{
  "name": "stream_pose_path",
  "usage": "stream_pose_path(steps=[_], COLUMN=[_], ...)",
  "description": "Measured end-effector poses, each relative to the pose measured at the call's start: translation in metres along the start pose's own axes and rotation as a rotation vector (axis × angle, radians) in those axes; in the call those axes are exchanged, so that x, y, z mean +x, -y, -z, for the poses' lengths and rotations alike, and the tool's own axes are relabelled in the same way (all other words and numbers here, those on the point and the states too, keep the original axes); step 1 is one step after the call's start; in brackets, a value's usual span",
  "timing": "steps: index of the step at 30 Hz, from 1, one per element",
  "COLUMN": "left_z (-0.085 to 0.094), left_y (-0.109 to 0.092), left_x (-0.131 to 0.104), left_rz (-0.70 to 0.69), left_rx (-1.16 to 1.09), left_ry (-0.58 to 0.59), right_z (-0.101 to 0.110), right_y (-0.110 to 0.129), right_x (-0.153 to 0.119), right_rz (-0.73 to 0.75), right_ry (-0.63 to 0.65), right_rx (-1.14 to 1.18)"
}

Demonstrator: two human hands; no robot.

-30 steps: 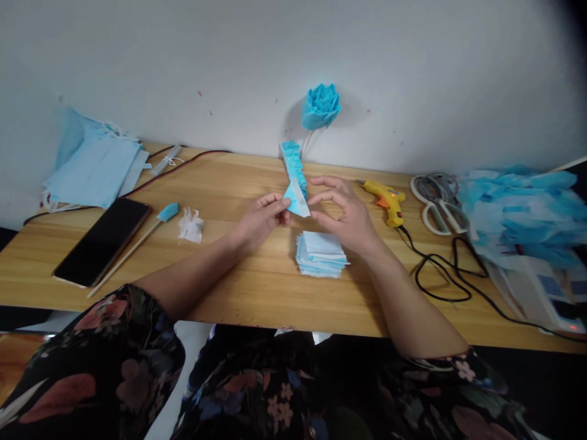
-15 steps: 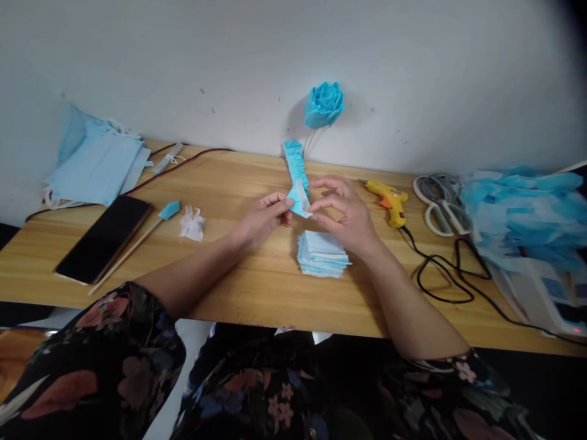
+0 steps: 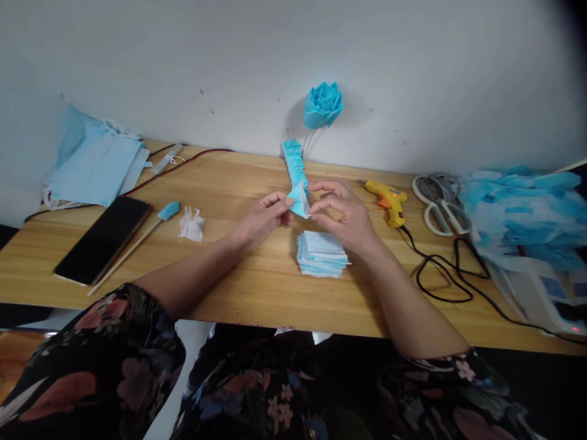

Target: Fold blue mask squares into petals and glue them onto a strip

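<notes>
Between my hands is a small folded piece of blue and white fabric (image 3: pixel 299 203). My left hand (image 3: pixel 270 214) pinches its left corner between thumb and finger. The thumb and a finger of my right hand (image 3: pixel 342 211) pinch its lower right corner, with the other fingers raised. Behind it lies a row of folded blue pieces (image 3: pixel 293 159), its near end partly hidden. A stack of cut light-blue squares (image 3: pixel 323 253) sits just below my right hand. A blue fabric flower (image 3: pixel 323 105) on a thin stick stands at the wall.
At right are a yellow glue gun (image 3: pixel 387 200), scissors (image 3: pixel 447 219), a black cord and a blue fabric pile (image 3: pixel 527 211). Leftward lie masks (image 3: pixel 94 162), a phone (image 3: pixel 104 239), a blue-tipped stick (image 3: pixel 132 249) and a white scrap (image 3: pixel 191 224).
The piece between my hands has been folded further, its white flap now narrower and more of a pointed triangle. My hands have barely moved.
</notes>
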State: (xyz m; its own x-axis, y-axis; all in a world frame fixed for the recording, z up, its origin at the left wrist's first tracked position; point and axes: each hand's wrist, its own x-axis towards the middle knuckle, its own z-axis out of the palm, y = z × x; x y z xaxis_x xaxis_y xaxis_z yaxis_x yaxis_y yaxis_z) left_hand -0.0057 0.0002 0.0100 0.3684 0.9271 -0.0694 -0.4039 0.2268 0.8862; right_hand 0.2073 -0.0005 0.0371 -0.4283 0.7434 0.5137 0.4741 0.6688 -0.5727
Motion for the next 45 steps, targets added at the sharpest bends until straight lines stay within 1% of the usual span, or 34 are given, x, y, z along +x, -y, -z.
stream_pose_path(steps=[6, 11, 19, 26, 31, 38, 41, 43, 45], left_z=[0.002, 0.003, 0.004, 0.004, 0.005, 0.007, 0.006, 0.006, 0.006], left_y=[0.003, 0.001, 0.002, 0.002, 0.005, 0.007, 0.006, 0.005, 0.004], left_x=[0.002, 0.002, 0.002, 0.001, 0.002, 0.003, 0.003, 0.003, 0.003], left_rz=[-0.009, 0.006, 0.009, 0.005, -0.014, -0.009, -0.011, -0.011, -0.004], left_rx=[0.012, -0.003, -0.019, -0.008, -0.013, -0.006, -0.019, -0.042, -0.072], left_ry=[0.004, 0.008, 0.034, 0.013, 0.042, 0.046, 0.038, 0.033, 0.022], right_z=[0.000, 0.001, -0.001, 0.000, -0.001, -0.010, -0.009, -0.005, 0.000], right_y=[0.002, 0.002, 0.000, 0.003, 0.005, -0.008, -0.008, -0.006, -0.002], right_x=[0.000, 0.000, -0.001, -0.001, -0.001, -0.002, -0.002, -0.002, -0.002], right_rz=[-0.006, -0.015, 0.000, 0.023, 0.054, 0.208, 0.252, 0.246, 0.198], right_ry=[0.003, -0.026, -0.023, 0.041, 0.077, -0.005, -0.028, -0.031, -0.032], right_rx=[0.002, -0.026, -0.036, -0.054, -0.060, -0.137, -0.131, -0.123, -0.125])
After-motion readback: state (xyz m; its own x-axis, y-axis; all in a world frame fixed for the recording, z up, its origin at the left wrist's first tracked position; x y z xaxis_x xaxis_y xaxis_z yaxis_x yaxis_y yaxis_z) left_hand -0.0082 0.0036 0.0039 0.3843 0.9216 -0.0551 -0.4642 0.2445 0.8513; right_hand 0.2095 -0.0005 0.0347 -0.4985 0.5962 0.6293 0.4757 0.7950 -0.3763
